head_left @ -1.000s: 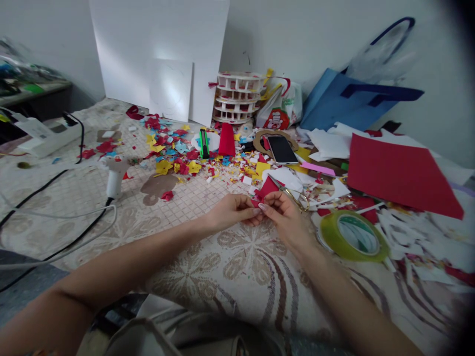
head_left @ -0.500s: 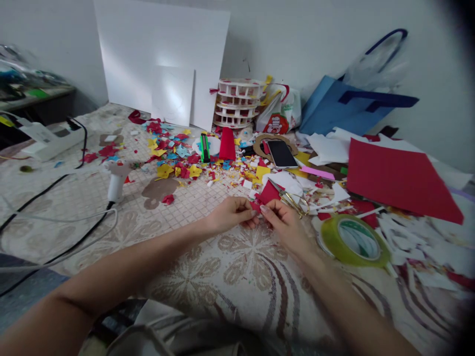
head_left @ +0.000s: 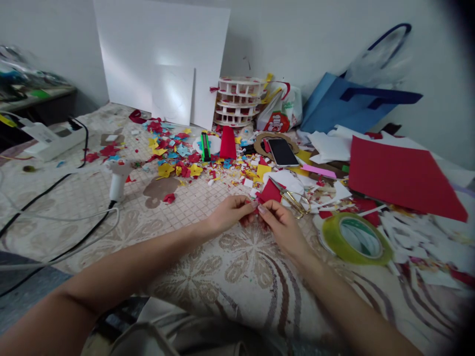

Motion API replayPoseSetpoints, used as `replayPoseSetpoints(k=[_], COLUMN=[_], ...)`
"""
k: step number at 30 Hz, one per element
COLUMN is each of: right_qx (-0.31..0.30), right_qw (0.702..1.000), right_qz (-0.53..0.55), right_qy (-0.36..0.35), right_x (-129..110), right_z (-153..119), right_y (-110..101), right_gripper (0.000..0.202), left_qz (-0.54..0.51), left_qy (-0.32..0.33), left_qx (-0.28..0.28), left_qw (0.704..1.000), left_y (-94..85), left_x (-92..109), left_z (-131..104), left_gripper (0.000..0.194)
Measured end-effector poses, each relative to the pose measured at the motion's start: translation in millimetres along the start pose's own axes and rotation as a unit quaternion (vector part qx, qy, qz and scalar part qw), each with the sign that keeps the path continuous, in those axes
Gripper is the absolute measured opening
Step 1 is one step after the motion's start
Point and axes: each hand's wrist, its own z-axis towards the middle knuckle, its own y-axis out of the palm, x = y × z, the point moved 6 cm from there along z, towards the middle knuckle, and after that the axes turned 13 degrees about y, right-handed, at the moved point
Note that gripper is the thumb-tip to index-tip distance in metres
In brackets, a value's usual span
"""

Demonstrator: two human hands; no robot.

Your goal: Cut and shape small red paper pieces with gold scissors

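Note:
Between the fingertips of both hands is a small piece of red paper (head_left: 257, 209), mostly covered by the fingers. My left hand (head_left: 233, 213) pinches it from the left, thumb against forefinger. On the other side my right hand (head_left: 281, 220) grips it in the same way, and the fingertips of the two hands almost touch. Just beyond the right hand lie gold-handled scissors (head_left: 291, 198), their blades over a red paper sheet (head_left: 272, 192). Both hands are low over the patterned tablecloth (head_left: 208, 277).
A white glue gun (head_left: 118, 183) with its cable is at left. Paper flowers (head_left: 166, 170) and scraps cover the middle. A phone (head_left: 282, 152), a tape roll (head_left: 356, 238) and a large red sheet (head_left: 404, 180) lie right. Behind stand a tiered white model (head_left: 239, 101) and a blue bag (head_left: 326, 106).
The fingertips have shifted slightly around the red paper, and less of it shows now. Both hands stay in nearly the same place. The view has moved very slightly.

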Motion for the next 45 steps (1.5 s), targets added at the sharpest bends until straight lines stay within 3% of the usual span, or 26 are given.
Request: replayPoseSetpoints(k=[4,10,14,16,21,27,37,41,45], right_qx=[0.024,-0.002,0.025,0.031,0.025,0.041,0.035,0.035,0.037], right_qw=[0.999,0.981,0.961,0.963,0.987,0.99,0.986,0.986,0.989], right_qz=[-0.018,-0.087,-0.144,-0.143,-0.094,-0.077,-0.105,-0.112,-0.106], right_qy=[-0.026,-0.173,-0.235,-0.228,-0.13,-0.114,-0.125,-0.121,-0.1], right_x=[-5,-23,-30,-29,-16,-16,-21,-20,-17], right_z=[0,-4,-7,-6,2,3,1,2,3], right_y=[-6,-9,-10,-10,-8,-12,-12,-13,-12], right_gripper=[0.019,0.012,0.005,0.004,0.008,0.01,0.012,0.012,0.012], left_qz=[-0.064,-0.13,-0.112,-0.08,-0.009,-0.135,-0.15,-0.138,-0.047], left_qy=[-0.036,-0.07,-0.075,-0.052,0.025,-0.063,-0.116,-0.098,-0.031], left_qx=[0.002,0.015,0.003,-0.002,0.011,-0.001,0.009,0.006,0.002], left_qw=[0.997,0.989,0.991,0.995,1.0,0.989,0.982,0.986,0.998], left_y=[1.5,-0.6,1.8,2.3,2.1,8.0,6.8,7.2,7.5], left_x=[-2,-5,-6,-4,5,0,-9,-6,-1], left_z=[-1,-1,-3,-2,-2,-6,-8,-7,-5], left_gripper=[0.031,0.029,0.03,0.03,0.029,0.028,0.026,0.026,0.025])
